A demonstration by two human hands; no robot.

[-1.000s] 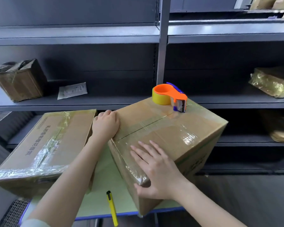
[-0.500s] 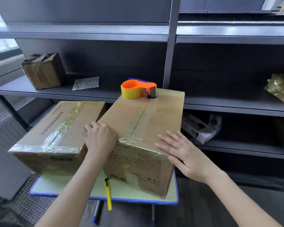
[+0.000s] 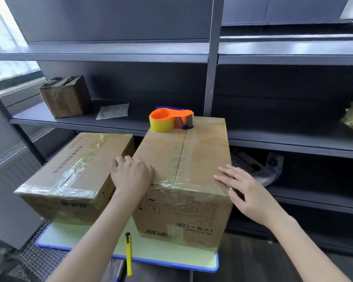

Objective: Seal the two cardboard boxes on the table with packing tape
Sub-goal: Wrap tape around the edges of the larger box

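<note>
1. Box, brown cardboard, the taller box (image 3: pixel 202 155): stands on the right half of a pale green, blue-edged table (image 3: pixel 171 259). Clear tape runs along its centre seam and over the near top edge.
2. Lower box (image 3: pixel 80 159), brown printed cardboard: just left of the taller box, on the same table, with wrinkled clear tape along its seam and near edge.
3. Tape dispenser (image 3: pixel 167 119), orange plastic with a yellow roll: on the far edge of the taller box's top, touched by neither hand.
4. Left hand (image 3: pixel 130 171): at the taller box's near left top corner, fingers curled over the edge, gripping it.
5. Right hand (image 3: pixel 247 192): at its near right top corner, fingers straight and spread against the cardboard, holding nothing.
6. Yellow utility knife (image 3: pixel 128 253): on the table in front of the taller box, overhanging the near rim.
7. Dark grey metal shelving (image 3: pixel 210 78): behind the taller box.
</note>
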